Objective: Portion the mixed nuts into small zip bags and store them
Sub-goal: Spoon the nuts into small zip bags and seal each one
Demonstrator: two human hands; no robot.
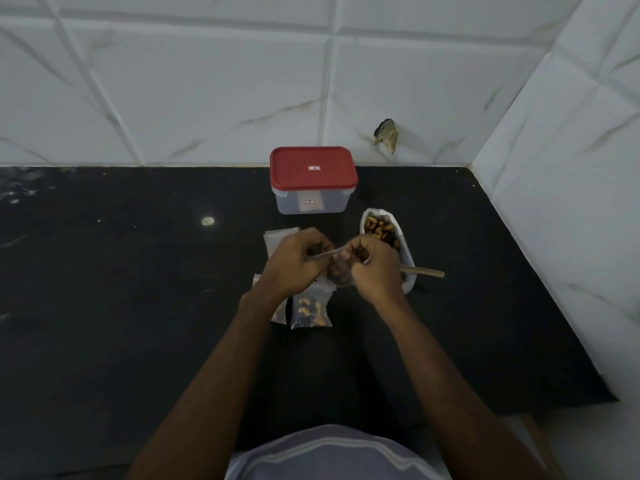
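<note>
A small clear zip bag (pixel 337 271) with nuts in it hangs between my hands above the black counter. My left hand (pixel 294 261) pinches the left end of its top strip, and my right hand (pixel 372 268) pinches the right end. A filled zip bag (pixel 310 311) with cashews lies just below my hands, with another partly hidden under my left wrist. A white oval dish of mixed nuts (pixel 408 265) stands to the right, a wooden spoon handle (pixel 424 271) sticking out of it. Empty bags (pixel 277 237) lie behind my left hand.
A clear plastic box with a red lid (pixel 313 180) stands shut at the back of the counter by the tiled wall. The counter's front edge runs near my body; a tiled wall closes the right side.
</note>
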